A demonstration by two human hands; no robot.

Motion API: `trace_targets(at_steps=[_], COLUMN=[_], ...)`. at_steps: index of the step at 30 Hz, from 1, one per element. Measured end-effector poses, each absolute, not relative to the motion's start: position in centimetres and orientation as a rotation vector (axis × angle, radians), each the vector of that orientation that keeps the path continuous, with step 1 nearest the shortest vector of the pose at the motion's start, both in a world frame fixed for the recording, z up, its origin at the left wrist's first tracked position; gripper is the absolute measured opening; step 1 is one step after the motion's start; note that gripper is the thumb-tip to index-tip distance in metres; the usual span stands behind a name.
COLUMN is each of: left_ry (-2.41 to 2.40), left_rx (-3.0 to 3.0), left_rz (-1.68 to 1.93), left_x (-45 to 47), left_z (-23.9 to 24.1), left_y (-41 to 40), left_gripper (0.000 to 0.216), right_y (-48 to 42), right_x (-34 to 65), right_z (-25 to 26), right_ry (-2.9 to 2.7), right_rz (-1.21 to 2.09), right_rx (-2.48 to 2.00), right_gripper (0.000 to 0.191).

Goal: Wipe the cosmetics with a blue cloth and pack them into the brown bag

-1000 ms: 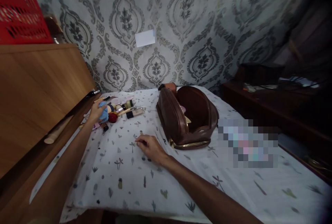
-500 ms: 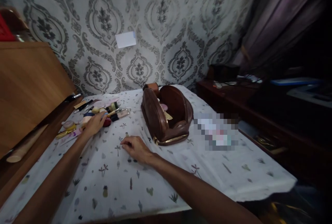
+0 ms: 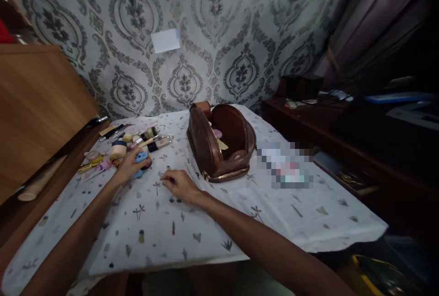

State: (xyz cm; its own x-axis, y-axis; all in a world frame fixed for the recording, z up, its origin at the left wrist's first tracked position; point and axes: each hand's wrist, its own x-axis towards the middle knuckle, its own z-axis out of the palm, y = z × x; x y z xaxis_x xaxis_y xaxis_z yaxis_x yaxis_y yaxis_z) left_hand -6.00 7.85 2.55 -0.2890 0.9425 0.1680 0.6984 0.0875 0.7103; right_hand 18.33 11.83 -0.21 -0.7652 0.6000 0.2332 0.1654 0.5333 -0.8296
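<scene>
At the left, my left hand (image 3: 127, 167) is closed around a small light-blue item (image 3: 140, 156); parts of it show on both sides of my fingers, but its kind is unclear. The hand is at the near side of a cosmetics pile, with a jar with a dark-blue lid (image 3: 118, 148) and a small dark-capped bottle (image 3: 160, 143) close by. My right hand (image 3: 180, 186) rests on the cloth with fingers curled in and nothing visible in them. Beyond it stands a brown leather toiletry bag (image 3: 221, 147), unzipped, with a pink item (image 3: 216, 134) inside.
A white patterned cloth (image 3: 164, 236) covers the table. A blurred-out flat item (image 3: 286, 166) lies right of the bag. A wooden panel (image 3: 44, 104) borders the left side, and a dark red desk (image 3: 291, 115) with an open drawer stands at the right.
My left hand has closed on the light-blue item and drawn it slightly towards me, uncovering the dark-lidded jar. My right hand stays in place on the cloth. The view has tilted down slightly.
</scene>
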Motion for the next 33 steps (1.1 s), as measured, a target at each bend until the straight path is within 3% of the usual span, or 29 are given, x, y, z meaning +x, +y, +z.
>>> trace_targets(at_steps=[3, 9, 16, 21, 27, 33], left_ry=[2.045, 1.78, 1.773, 1.59, 1.615, 1.73], left_rx=[1.594, 1.645, 1.686, 1.594, 1.59, 1.984], left_rz=[1.101, 1.086, 0.998, 0.813, 0.837, 0.71], left_x=[-4.4, 0.5, -0.7, -3.3, -3.4, -3.3], left_z=[2.7, 2.8, 3.0, 3.9, 3.6, 3.4], left_y=[7.3, 7.0, 5.8, 3.6, 3.7, 4.0], left_gripper=[0.042, 0.038, 0.048, 0.081, 0.072, 0.07], right_y=[11.9, 12.5, 12.6, 12.6, 12.8, 12.7], right_x=[18.3, 18.0, 18.7, 18.5, 18.2, 18.2], right_z=[-0.5, -0.9, 0.3, 0.1, -0.3, -0.2], right_ry=[-2.231, -2.079, -2.12, -2.123, -2.108, -2.093], right_rz=[1.149, 1.116, 1.173, 1.15, 1.124, 1.126], right_rx=[-0.654, -0.695, -0.675, -0.71, -0.662, -0.684], right_gripper=[0.027, 0.066, 0.05, 0.057, 0.045, 0.044])
